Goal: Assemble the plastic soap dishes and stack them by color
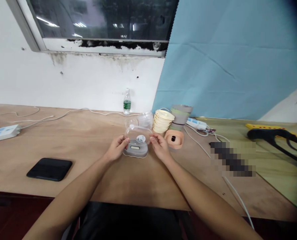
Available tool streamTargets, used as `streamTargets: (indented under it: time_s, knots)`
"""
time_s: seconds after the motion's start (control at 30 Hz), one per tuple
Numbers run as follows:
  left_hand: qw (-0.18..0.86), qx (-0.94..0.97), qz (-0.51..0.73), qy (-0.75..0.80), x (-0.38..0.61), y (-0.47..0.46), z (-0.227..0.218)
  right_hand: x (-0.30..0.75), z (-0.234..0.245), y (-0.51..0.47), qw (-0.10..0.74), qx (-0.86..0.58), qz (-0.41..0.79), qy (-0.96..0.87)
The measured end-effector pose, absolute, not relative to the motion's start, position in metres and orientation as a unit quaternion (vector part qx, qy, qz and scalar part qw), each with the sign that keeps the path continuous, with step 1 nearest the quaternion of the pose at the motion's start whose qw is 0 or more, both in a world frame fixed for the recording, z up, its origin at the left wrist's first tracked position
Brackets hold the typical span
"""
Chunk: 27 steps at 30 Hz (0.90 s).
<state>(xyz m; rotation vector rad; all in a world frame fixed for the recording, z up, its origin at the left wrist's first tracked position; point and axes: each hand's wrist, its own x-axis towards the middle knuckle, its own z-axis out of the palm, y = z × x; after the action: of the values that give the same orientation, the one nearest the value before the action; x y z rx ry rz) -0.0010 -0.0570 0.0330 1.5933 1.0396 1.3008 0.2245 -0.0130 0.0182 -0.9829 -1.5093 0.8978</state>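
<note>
Between both hands a clear plastic container (pixel 132 132) with a round white printed label (pixel 140 139) is held, tilted up over the table. My left hand (pixel 118 146) pinches its left side between thumb and fingers. The right side is gripped by my right hand (pixel 159 145), thumb and fingers closed at the edge. Just below and partly behind the clear plastic is a greyish lid (pixel 135 152) with a pale oval in its middle. An orange square lid (pixel 175 139) with a dark centre lies to the right of my right hand.
Behind stand stacked clear containers (pixel 145 120), stacked cream cups (pixel 163 120), stacked grey-green containers (pixel 180 115) and a water bottle (pixel 126 103). A black phone-like slab (pixel 49 169) lies left. Power strips (pixel 3 133) and white cables (pixel 198 145) run across the table.
</note>
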Motion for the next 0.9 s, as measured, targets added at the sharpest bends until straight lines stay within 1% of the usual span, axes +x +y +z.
streamTargets:
  time_s: [0.13, 0.27, 0.43, 0.63, 0.73, 0.9]
  knots:
    - [0.367, 0.615, 0.534, 0.449, -0.003, -0.055, 0.031, 0.224, 0.016, -0.01, 0.505, -0.409, 0.459, -0.607]
    - [0.326, 0.635, 0.503, 0.488, -0.007, -0.053, 0.029, 0.223, 0.012, -0.007, 0.47, -0.435, 0.471, -0.607]
    - [0.264, 0.686, 0.414, 0.537, -0.015, -0.053, 0.03, 0.225, 0.012, -0.007, 0.41, -0.468, 0.412, -0.665]
    - [0.165, 0.741, 0.316, 0.569, -0.022, -0.052, 0.033, 0.23, 0.017, -0.01, 0.317, -0.493, 0.315, -0.746]
    - [0.155, 0.75, 0.279, 0.579, -0.024, -0.05, 0.031, 0.231, 0.016, -0.009, 0.297, -0.493, 0.272, -0.771]
    - [0.163, 0.757, 0.272, 0.572, -0.024, -0.049, 0.03, 0.231, 0.015, -0.007, 0.28, -0.496, 0.255, -0.782]
